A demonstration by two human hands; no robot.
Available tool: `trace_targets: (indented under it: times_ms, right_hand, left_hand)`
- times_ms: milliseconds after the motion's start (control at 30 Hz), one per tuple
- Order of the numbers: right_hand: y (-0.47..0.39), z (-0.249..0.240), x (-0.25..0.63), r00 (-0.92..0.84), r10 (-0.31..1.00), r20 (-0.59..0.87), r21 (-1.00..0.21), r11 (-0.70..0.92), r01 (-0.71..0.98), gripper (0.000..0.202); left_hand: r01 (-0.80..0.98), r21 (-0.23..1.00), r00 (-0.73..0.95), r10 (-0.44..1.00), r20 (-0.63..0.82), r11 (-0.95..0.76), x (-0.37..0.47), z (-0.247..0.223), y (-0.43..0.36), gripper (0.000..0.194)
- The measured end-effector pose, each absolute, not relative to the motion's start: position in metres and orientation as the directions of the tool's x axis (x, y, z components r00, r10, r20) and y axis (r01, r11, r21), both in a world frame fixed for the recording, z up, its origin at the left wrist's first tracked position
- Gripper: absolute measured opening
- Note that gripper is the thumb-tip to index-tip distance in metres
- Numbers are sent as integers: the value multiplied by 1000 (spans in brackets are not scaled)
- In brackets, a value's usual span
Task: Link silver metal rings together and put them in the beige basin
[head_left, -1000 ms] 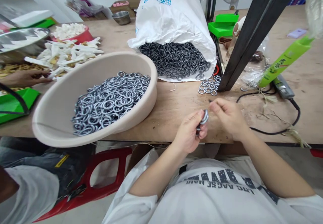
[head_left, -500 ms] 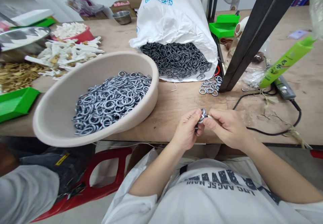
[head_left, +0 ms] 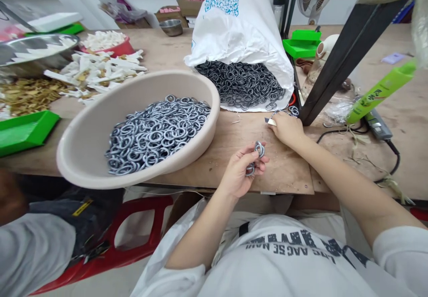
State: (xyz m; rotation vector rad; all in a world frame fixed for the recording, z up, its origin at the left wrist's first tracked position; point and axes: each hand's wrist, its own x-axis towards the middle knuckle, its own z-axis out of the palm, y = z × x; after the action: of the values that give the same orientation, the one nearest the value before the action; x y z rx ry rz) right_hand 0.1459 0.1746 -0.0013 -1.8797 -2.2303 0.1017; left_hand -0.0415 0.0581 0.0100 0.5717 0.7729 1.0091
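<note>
My left hand (head_left: pixel 239 170), palm turned up, is closed on several grey rings (head_left: pixel 259 149) above the table's front part. One ring stands up between thumb and fingertips, and others sit lower in the fingers. My right hand (head_left: pixel 288 128) reaches forward to the small loose pile of grey rings (head_left: pixel 293 110) beside the black post. Between its thumb and fingers is a small blade (head_left: pixel 270 121) with a white grip, its dark tip pointing left. The hand covers most of the pile, so whether it touches a ring is hidden.
A large beige basin (head_left: pixel 80 172) of grey rings stands left, a white sack (head_left: pixel 240 34) spilling rings behind. The slanted black metal post (head_left: pixel 347 49) rises right, near a green tube (head_left: pixel 381 92) and a cable. Another person's sleeve (head_left: pixel 36 257) shows at lower left.
My hands have come apart. The right moved forward to the loose rings with the blade, while the left stayed near the table's front with its rings. The view shifted slightly.
</note>
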Motion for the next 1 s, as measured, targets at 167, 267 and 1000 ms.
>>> trace_targets:
  times_ms: [167, 267, 1000]
  right_hand:
    - [165, 9, 152, -208, 969, 136, -559, 249, 791, 25]
    - [129, 20, 145, -247, 964, 98, -916, 184, 357, 35]
    - [37, 34, 156, -410, 838, 360, -591, 545, 594, 36]
  left_hand:
    - [-606, 679, 291, 910, -296, 415, -48, 8, 65, 33]
    - [-550, 761, 216, 939, -269, 345, -37, 6, 68, 43]
    - [-477, 857, 225, 970, -97, 196, -3, 2, 52, 47]
